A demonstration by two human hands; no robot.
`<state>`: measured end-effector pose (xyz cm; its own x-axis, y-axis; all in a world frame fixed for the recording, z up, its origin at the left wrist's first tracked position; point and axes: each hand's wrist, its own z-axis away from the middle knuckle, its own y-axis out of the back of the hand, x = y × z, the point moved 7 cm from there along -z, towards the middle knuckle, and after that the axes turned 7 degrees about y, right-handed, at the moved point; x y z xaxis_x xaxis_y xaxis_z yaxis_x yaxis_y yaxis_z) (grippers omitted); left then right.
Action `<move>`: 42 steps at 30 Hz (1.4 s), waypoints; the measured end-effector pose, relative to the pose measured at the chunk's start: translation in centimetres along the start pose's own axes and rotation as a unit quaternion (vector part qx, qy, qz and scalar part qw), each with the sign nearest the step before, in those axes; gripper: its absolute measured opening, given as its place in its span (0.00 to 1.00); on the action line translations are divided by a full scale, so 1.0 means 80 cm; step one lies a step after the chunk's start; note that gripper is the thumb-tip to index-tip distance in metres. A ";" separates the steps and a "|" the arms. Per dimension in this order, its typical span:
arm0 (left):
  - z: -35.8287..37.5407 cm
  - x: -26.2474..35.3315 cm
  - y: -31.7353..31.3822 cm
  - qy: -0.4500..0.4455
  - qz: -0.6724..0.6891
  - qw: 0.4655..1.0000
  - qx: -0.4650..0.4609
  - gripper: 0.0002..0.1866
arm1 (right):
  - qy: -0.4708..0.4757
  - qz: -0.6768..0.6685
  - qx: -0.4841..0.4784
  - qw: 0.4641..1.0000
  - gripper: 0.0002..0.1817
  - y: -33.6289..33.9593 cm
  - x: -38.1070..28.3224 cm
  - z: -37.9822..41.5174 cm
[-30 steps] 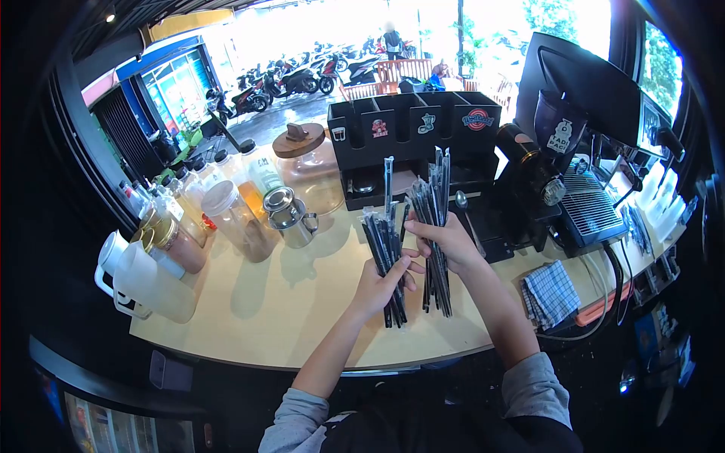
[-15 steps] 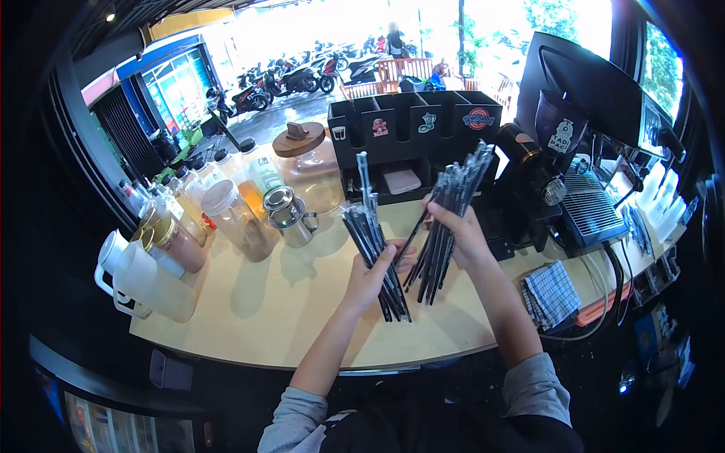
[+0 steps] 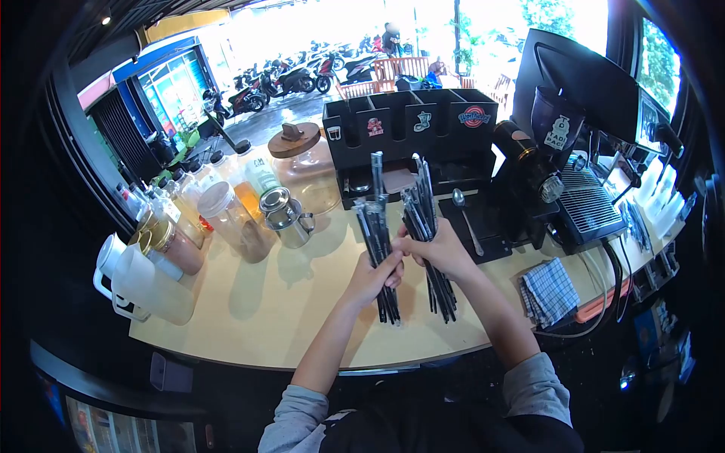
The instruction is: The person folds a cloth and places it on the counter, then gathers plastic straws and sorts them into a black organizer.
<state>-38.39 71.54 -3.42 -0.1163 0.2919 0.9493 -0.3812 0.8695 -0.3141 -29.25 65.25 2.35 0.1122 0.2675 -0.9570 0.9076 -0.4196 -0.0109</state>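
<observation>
The left hand (image 3: pixel 371 281) holds the left straw bundle (image 3: pixel 371 230), a group of slim black straws in clear wrappers. Its grip is pressed around the middle of the group, with the fingers curled and the thumb laid across. The right hand (image 3: pixel 444 251) holds the right straw bundle (image 3: pixel 421 219), of the same type; its grip is closed about the middle section, and the thumb points toward the left hand. The fingertips of both hands lie close together between the bundles; contact between them cannot be determined.

Both bundles are positioned above the tabletop (image 3: pixel 302 325), near its front-centre area, with upper ends directed toward the black organizer (image 3: pixel 453 143). The bundles stand side by side, and their lower ends are apart.

To the right of the right bundle, a spoon (image 3: pixel 470 225) lies on a black mat (image 3: pixel 496 248). A checked cloth (image 3: pixel 550 293) is located near the right front edge. To the left of the left bundle stands a metal pot (image 3: pixel 292 228), beside a lidded clear container (image 3: pixel 240 226).
</observation>
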 end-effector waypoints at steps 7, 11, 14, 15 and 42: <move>0.002 0.004 -0.013 -0.007 0.046 0.999 -0.028 0.16 | 0.029 0.016 0.049 0.998 0.13 0.004 -0.003 -0.005; 0.001 0.002 -0.011 -0.021 0.011 0.999 -0.032 0.14 | 0.053 0.023 0.065 0.996 0.12 0.008 0.002 -0.007; 0.001 0.001 -0.009 -0.028 0.007 0.999 -0.026 0.12 | 0.016 -0.022 0.053 0.998 0.12 0.005 0.010 -0.006; 0.001 0.001 -0.008 -0.026 0.010 0.999 -0.035 0.12 | 0.036 -0.009 0.059 0.998 0.11 0.006 0.007 -0.006; 0.002 -0.003 -0.004 -0.027 -0.015 0.999 -0.023 0.16 | 0.000 -0.069 0.009 0.998 0.09 0.012 0.005 -0.004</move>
<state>-38.40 71.13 -3.53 -0.1558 0.2436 0.9573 -0.3427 0.8956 -0.2836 -28.19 65.23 2.04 -0.0129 0.3242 -0.9459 0.9067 -0.3950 -0.1477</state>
